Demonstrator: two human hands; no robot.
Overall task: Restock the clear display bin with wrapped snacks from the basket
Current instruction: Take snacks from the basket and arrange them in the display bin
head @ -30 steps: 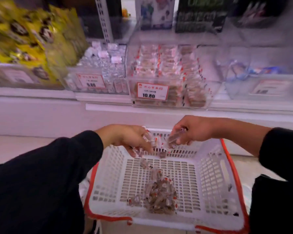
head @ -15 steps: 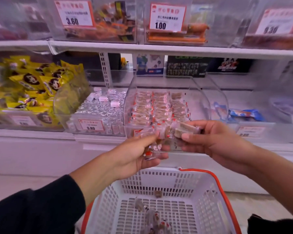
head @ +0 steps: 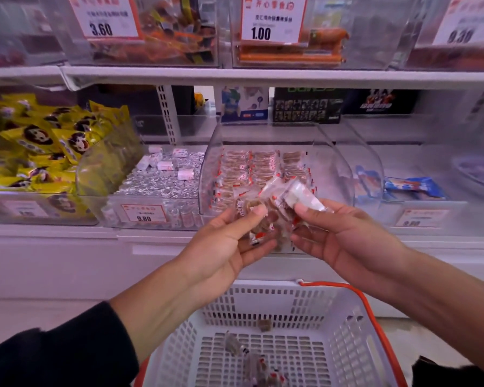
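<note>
A cluster of wrapped snacks (head: 266,216) is held up in both hands in front of the clear bin (head: 333,163) on the middle shelf (head: 263,75). The left hand (head: 229,241) is turned palm up beneath the cluster, its fingers curled under the wrappers and its thumb pressed down on top of them. The right hand (head: 344,236) is seen pinching a clear wrapper between thumb and curled fingers at the cluster's right edge. Behind the hands, the bin is shown already lined with neat rows of the same snacks. Below, a white basket (head: 355,339) with an orange rim is seen, with a few wrapped snacks lying loose on its floor. To the left of the bin, silver-wrapped sweets (head: 162,182) are displayed over a tag (head: 144,214) reading 9.80, and yellow packets (head: 37,141) are piled further left. Blue packets (head: 414,187) are visible to the right. Black sleeves (head: 53,350) are worn on both arms.
</note>
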